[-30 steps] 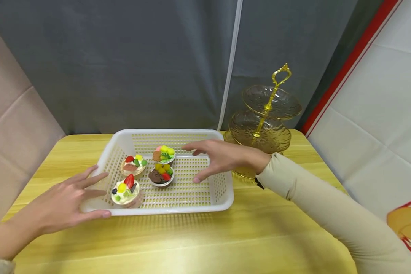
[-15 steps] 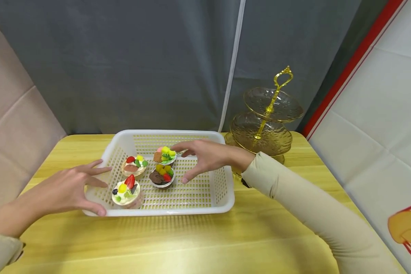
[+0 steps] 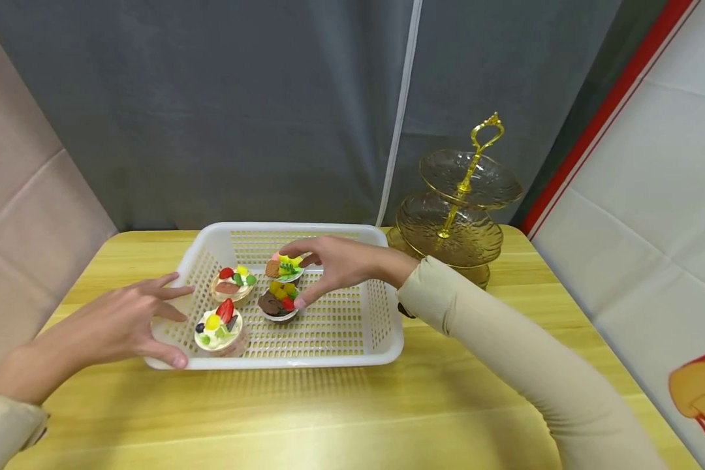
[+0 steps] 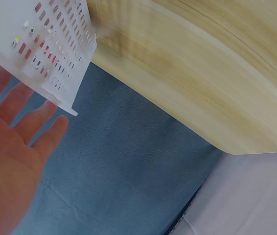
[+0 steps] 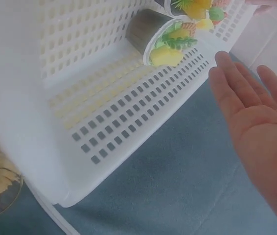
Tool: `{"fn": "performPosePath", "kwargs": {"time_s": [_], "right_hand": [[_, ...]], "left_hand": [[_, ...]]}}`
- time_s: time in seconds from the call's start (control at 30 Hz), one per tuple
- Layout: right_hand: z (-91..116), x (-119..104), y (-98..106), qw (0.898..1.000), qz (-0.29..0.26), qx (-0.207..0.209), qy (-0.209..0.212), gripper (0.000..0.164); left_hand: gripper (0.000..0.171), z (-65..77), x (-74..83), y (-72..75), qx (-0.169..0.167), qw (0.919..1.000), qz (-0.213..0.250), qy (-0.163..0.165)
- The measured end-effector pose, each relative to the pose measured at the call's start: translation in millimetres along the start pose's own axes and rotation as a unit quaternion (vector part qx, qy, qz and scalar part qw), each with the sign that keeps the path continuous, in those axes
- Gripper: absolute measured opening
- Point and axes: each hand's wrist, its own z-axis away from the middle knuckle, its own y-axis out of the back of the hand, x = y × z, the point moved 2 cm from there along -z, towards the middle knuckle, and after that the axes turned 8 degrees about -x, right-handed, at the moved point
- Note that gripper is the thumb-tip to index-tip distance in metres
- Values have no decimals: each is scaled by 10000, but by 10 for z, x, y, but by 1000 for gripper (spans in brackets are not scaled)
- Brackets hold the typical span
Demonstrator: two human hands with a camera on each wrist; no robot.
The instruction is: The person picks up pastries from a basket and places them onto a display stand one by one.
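Note:
A white perforated plastic basket [image 3: 294,361] holds several small dessert cups. My right hand [image 3: 335,264] reaches in over it from the right, fingers spread and curved with nothing gripped. Its thumb is right at the chocolate-topped cupcake [image 3: 273,304], and its index finger overlaps the yellow-and-green topped cupcake [image 3: 286,269] behind. In the right wrist view this dark cup [image 5: 141,32] lies tilted. Left of these are a fruit-and-cream tart [image 3: 233,286] and a strawberry cream cup [image 3: 219,331]. At the basket's left side, my left hand [image 3: 120,320] has spread fingers, thumb at the front corner.
A gold-handled, three-tier stand of amber glass plates [image 3: 446,225] stands right of the basket. Both are on a light wooden table [image 3: 352,418]. A grey curtain [image 3: 241,117] hangs behind, with pale panels [image 3: 640,196] on both sides.
My right hand has moved left across the basket, from its bare right part to the two middle cupcakes. My left hand has shifted slightly, staying at the basket's left side.

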Motion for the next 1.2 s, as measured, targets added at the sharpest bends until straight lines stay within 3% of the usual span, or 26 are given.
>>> {"fn": "performPosePath", "kwargs": {"time_s": [0.13, 0.37, 0.67, 0.97, 1.2], "right_hand": [[-53, 9, -17, 9999, -133, -43, -25, 86], [-140, 41, -68, 9961, -860, -214, 38, 84], [-277, 98, -152, 9932, -1106, -337, 149, 80], [-375, 141, -234, 9973, -515, -424, -307, 84], [-415, 166, -251, 9977, -333, -506, -313, 83]], "left_hand": [[70, 6, 0, -4, 52, 10000, 36, -37], [71, 18, -3, -15, 81, 9999, 107, -19], [71, 22, -2, -20, 131, 9998, 115, -10], [70, 30, 0, -21, 165, 9998, 135, -34], [70, 24, 1, -15, 140, 9998, 139, 0]]}}
